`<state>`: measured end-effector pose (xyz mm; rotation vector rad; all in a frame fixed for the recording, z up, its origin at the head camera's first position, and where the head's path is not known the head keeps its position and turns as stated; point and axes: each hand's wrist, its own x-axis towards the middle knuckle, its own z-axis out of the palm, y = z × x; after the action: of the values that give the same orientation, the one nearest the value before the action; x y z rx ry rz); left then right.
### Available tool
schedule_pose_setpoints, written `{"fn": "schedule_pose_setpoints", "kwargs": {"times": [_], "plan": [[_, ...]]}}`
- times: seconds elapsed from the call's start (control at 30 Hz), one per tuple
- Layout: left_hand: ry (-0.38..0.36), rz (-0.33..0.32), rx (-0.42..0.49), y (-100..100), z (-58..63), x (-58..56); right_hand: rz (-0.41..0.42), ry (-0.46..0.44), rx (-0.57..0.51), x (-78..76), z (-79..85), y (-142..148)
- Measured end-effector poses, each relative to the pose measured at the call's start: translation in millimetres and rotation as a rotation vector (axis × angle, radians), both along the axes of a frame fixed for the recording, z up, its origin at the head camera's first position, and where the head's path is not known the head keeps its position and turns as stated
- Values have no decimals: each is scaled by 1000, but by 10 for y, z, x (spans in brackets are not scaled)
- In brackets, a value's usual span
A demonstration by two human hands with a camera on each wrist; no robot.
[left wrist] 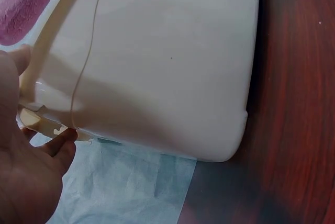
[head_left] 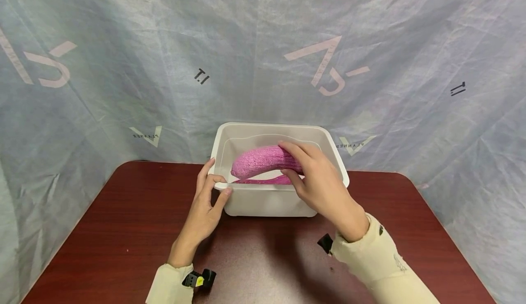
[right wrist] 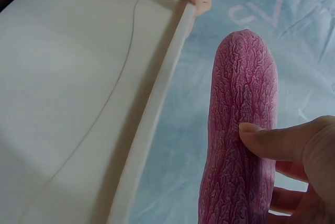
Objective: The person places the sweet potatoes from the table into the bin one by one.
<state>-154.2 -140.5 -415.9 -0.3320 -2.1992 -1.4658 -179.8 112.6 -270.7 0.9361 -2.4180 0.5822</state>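
Note:
My right hand (head_left: 322,183) grips a long, wrinkled pink-purple vegetable-like piece (head_left: 263,161) with a rounded end, thumb on the near side and fingers on the far side. It is held level over a white plastic bin (head_left: 271,202). Another piece of like colour (head_left: 267,180) lies lower inside the bin, mostly hidden by the front rim. At the bin's front left corner, my left hand (head_left: 205,208) holds the rim, its thumb against the front. In the right wrist view, the wrinkled piece (right wrist: 241,93) stands out beside the bin's rim (right wrist: 152,114).
The bin stands near the back of a dark red-brown table (head_left: 135,231). Behind and at both sides hangs a pale grey-blue cloth (head_left: 230,53) with printed letters. Each wrist carries a small black device, one at the left cuff (head_left: 199,279).

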Motion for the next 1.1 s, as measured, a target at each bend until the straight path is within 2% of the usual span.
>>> {"fn": "schedule_pose_setpoints", "kwargs": {"times": [0.23,0.67,1.1], "plan": [[2,-4,3,7,12,11,1,-73,4,-162,-60,-39],[-7,-4,15,13,15,26,-6,-142,20,-432,-267,-60],[-14,-3,5,11,6,31,-58,-197,33,-496,-385,-109]]}}
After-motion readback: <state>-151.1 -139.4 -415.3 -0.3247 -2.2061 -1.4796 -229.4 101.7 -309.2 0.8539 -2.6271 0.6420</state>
